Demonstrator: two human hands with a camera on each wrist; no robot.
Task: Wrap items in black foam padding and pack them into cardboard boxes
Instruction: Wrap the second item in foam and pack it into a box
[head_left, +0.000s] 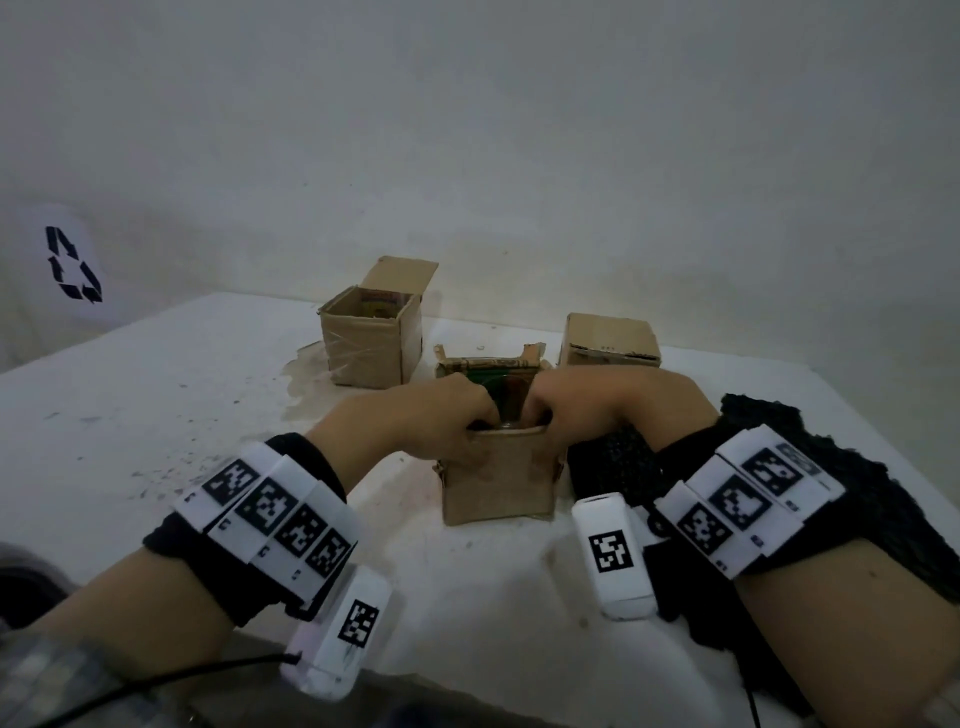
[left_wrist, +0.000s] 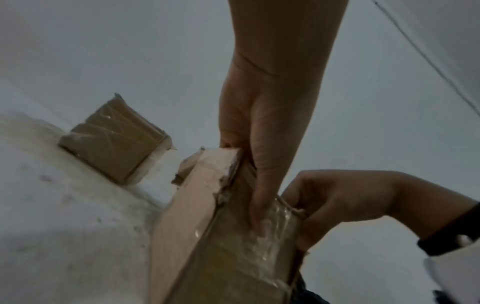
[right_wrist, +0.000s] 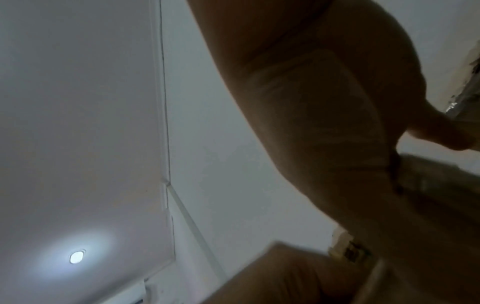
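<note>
— Cardboard near box (head_left: 496, 486) in the middle of the table (head_left: 156, 415): both hands curl over its rim?
— Yes, left hand (head_left: 415, 421) and right hand (head_left: 597, 410) grip it, fingers inside. Ease the contents down evenly; black foam (head_left: 618, 457) lies just right.

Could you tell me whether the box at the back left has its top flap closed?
No, the back-left box stands open, its top flap raised at the rear.

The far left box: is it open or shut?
Open. The far left box stands upright with its back flap raised, and printed packaging shows inside in the head view.
</note>
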